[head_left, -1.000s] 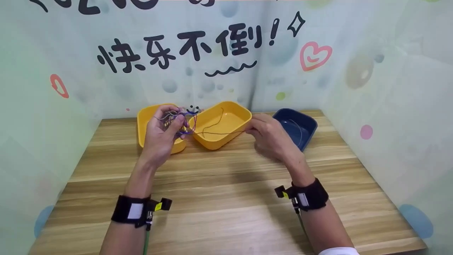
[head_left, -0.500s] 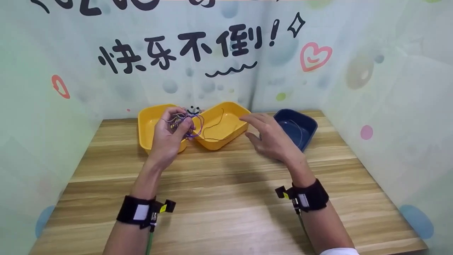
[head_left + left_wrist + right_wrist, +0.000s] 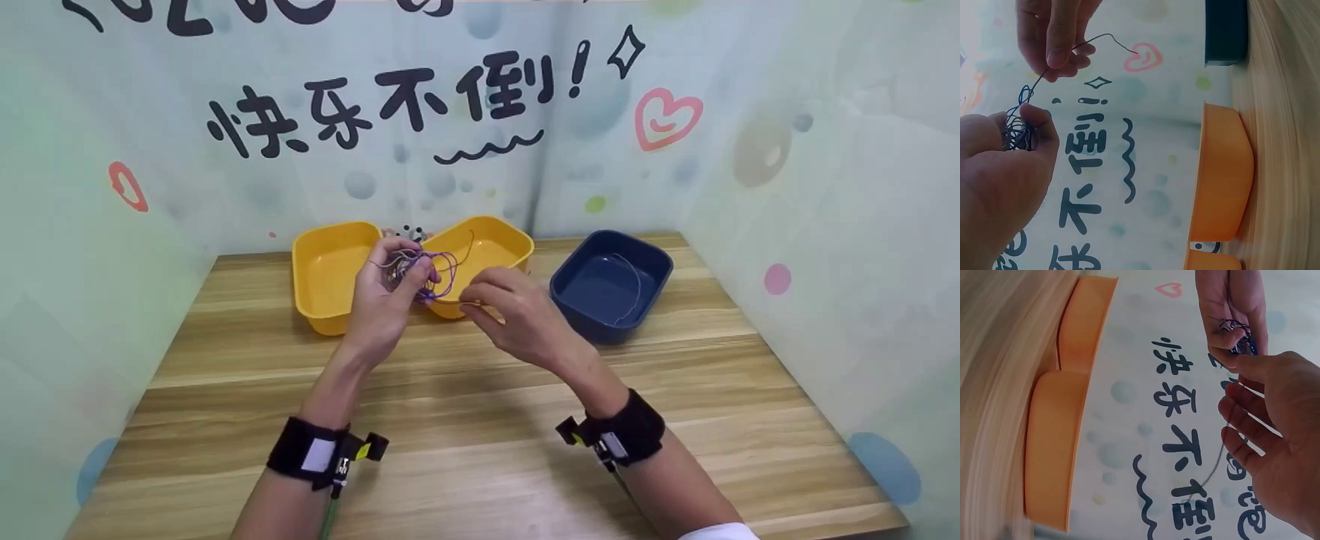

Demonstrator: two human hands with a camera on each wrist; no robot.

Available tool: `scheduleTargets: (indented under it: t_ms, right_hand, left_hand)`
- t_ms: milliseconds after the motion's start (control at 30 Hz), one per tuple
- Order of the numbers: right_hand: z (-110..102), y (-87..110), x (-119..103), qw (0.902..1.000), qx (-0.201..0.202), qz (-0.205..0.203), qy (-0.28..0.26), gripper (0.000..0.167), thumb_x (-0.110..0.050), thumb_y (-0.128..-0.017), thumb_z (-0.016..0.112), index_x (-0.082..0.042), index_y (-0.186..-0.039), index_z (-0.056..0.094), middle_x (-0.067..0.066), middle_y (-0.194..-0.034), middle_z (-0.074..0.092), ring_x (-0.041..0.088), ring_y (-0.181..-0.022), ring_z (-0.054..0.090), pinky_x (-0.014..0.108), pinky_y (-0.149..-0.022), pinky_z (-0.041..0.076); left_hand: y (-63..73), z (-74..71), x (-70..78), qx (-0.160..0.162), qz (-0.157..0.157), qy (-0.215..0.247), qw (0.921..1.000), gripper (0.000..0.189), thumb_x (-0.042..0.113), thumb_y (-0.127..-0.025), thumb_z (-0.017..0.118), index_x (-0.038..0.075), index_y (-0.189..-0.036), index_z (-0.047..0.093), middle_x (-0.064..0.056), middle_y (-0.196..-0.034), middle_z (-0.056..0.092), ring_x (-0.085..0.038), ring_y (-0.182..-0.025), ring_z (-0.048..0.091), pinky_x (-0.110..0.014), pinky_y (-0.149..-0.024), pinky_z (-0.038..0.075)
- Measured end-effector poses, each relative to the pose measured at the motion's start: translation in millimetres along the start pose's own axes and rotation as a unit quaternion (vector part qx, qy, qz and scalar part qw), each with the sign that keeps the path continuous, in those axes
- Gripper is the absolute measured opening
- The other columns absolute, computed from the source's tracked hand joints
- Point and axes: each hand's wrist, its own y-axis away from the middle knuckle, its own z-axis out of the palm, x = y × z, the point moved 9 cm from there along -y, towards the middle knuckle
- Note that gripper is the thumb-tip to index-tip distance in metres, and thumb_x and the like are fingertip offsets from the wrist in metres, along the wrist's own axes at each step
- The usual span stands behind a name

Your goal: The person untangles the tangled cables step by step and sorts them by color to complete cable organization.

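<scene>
In the head view my left hand (image 3: pixel 381 300) holds a tangled bundle of thin strings, with purple loops standing out to the right. The left wrist view shows the bundle (image 3: pixel 1018 135) between thumb and fingers. Close by on the right, my right hand (image 3: pixel 525 319) pinches one strand between thumb and fingers. That strand (image 3: pixel 1098 37) runs from the bundle through the right fingers, and its loose end hangs past them. Both hands are above the front of the middle yellow box (image 3: pixel 517 241), hiding part of it. A brown string (image 3: pixel 471 247) lies inside that box.
Another yellow box (image 3: pixel 330 289) stands at the back left. To the right is a dark blue box (image 3: pixel 581 289) with one pale string (image 3: pixel 640 285) in it. All three boxes rest on a wood-grain table (image 3: pixel 480 450) before a printed curtain (image 3: pixel 315 187).
My right hand first held a strand stretched out to the right, then its fingers parted. Now it has come left and pinches the strand nearer the bundle. My left hand has shifted right.
</scene>
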Motion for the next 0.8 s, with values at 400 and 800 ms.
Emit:
scheduleTargets:
  t_ms: [400, 800]
  right_hand:
    - [-1.7, -1.6, 0.9, 0.9990, 0.000, -0.001, -0.045, 0.009, -0.004, -0.106, 0.078, -0.003, -0.112, 0.084, 0.011, -0.104, 0.071, 0.023, -0.094, 0.069, 0.031, -0.081, 0.064]
    - [-12.9, 2.2, 23.1, 0.9900, -0.040, 0.062, -0.121, 0.008, 0.001, -0.103, 0.079, -0.006, -0.103, 0.078, 0.009, -0.099, 0.074, 0.018, -0.088, 0.069, 0.027, -0.077, 0.060]
  left_hand:
    - [-0.1, -4.1, 4.1, -0.005, -0.002, 0.024, 0.9997, 0.020, 0.010, -0.114, 0.067, 0.006, -0.131, 0.057, -0.013, -0.108, 0.070, -0.025, -0.096, 0.067, -0.026, -0.063, 0.061]
    - [-1.4, -15.3, 7.2, 0.034, 0.013, 0.009, 0.9993, 0.017, 0.012, -0.113, 0.069, 0.011, -0.128, 0.061, -0.010, -0.118, 0.070, -0.022, -0.088, 0.066, -0.024, -0.064, 0.060]
